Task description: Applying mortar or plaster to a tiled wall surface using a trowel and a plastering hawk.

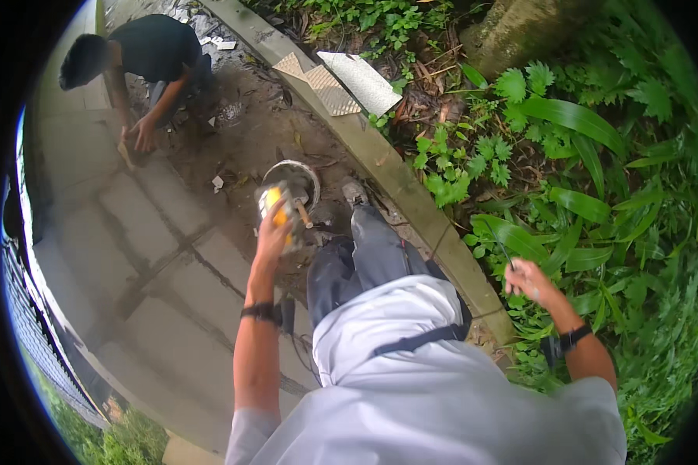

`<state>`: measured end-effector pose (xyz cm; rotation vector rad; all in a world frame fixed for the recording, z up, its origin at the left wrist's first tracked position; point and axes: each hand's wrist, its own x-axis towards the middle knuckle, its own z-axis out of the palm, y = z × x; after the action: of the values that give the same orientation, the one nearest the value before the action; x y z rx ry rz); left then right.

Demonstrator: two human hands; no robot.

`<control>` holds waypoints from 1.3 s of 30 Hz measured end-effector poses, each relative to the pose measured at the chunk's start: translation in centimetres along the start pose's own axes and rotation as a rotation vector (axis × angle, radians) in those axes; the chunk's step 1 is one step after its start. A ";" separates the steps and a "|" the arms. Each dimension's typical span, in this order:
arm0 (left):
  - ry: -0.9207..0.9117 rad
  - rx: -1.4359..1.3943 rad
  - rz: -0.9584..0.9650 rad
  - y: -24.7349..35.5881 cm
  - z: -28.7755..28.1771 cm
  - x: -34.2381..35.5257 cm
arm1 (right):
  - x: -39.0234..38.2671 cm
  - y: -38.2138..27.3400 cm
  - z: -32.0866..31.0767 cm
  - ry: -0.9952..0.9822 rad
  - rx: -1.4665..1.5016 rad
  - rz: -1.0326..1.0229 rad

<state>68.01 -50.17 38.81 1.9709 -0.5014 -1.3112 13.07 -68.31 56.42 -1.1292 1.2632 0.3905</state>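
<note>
My left hand (271, 235) grips a yellow and grey block-like tool (274, 197), smeared by motion, so its exact kind cannot be made out. It is held over a round bucket (312, 172) with a pale, crusted rim, and hides part of it. A wooden handle (303, 214) sticks out at the bucket's near side. Off to the right, above the plants, my right hand (529, 280) is closed round a thin dark rod (499, 239) that points up and left; its far end is lost among the leaves.
Large grey paving slabs (139, 217) with dark joints lie at left. A co-worker (159, 50) crouches at the far left, hands on a small wooden-looking tool (126, 155). A concrete kerb (395, 167) runs diagonally, broken tile pieces (361, 81) on it. Dense plants (582, 201) grow beyond.
</note>
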 end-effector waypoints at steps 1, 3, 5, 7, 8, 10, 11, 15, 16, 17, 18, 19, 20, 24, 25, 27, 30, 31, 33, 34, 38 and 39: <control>-0.066 0.075 0.091 1.4 2.4 2.8 | -1.1 1.6 0.1 0.015 0.010 0.043; -0.265 0.128 0.020 4.1 7.7 8.1 | -3.7 4.5 1.4 0.090 0.070 0.088; -0.295 0.249 0.335 1.9 11.4 13.3 | -5.0 4.9 3.1 0.125 0.021 0.119; -0.321 0.465 0.499 0.4 15.9 18.0 | -6.7 6.6 4.8 0.175 0.177 0.155; -0.327 0.526 0.510 -0.2 18.3 20.0 | -7.4 7.4 5.4 0.209 0.312 0.165; -0.334 0.592 0.518 -1.5 21.1 22.2 | -8.6 6.4 7.1 0.274 0.271 0.237; -0.306 0.639 0.506 -1.9 22.2 22.8 | -9.4 5.9 8.0 0.334 0.230 0.304; -0.267 0.621 0.497 -2.5 23.8 22.9 | -12.2 7.1 11.1 0.404 0.349 0.333; -0.311 0.643 0.460 -2.7 23.2 23.1 | -12.6 7.9 11.6 0.400 0.333 0.331; -0.316 0.650 0.474 -2.8 22.4 22.7 | -13.0 8.7 12.3 0.394 0.316 0.323; -0.242 0.647 0.495 -2.5 21.9 21.4 | -12.8 8.5 12.9 0.422 0.450 0.276; -0.174 0.636 0.521 -1.6 21.5 20.0 | -12.6 9.9 13.2 0.473 0.656 0.226; -0.193 0.582 0.449 -0.4 20.5 18.7 | -12.8 11.0 13.5 0.530 0.864 0.178; -0.482 0.363 0.542 5.3 16.8 8.4 | -7.7 7.6 12.8 0.667 0.359 -0.010; -0.625 0.379 0.580 8.6 16.4 3.9 | -6.8 6.1 12.2 0.594 0.398 -0.053; -0.892 0.423 0.546 13.3 16.5 -4.1 | -4.7 2.3 12.3 0.620 0.326 -0.114; -1.143 0.600 0.667 14.4 20.0 -10.5 | -1.5 -0.2 13.2 0.556 0.402 -0.097; -1.163 0.630 0.717 13.6 20.9 -11.8 | -1.2 -1.9 13.6 0.481 0.377 -0.200; -1.278 0.703 0.676 11.7 22.2 -12.6 | -1.1 -4.1 14.7 0.410 0.368 -0.310; -1.399 0.748 0.630 11.4 22.7 -13.2 | -1.2 -4.7 14.9 0.342 0.346 -0.352; -1.512 0.724 0.242 10.8 23.3 -14.7 | -2.3 -3.5 15.9 0.352 0.137 -0.437; -1.457 0.703 0.158 10.4 23.4 -14.4 | -2.1 -2.1 15.9 0.429 -0.061 -0.481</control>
<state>41.44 -55.75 50.04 0.9695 -1.9174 -2.5253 22.67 -55.33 57.47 -1.5749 1.2942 -0.1859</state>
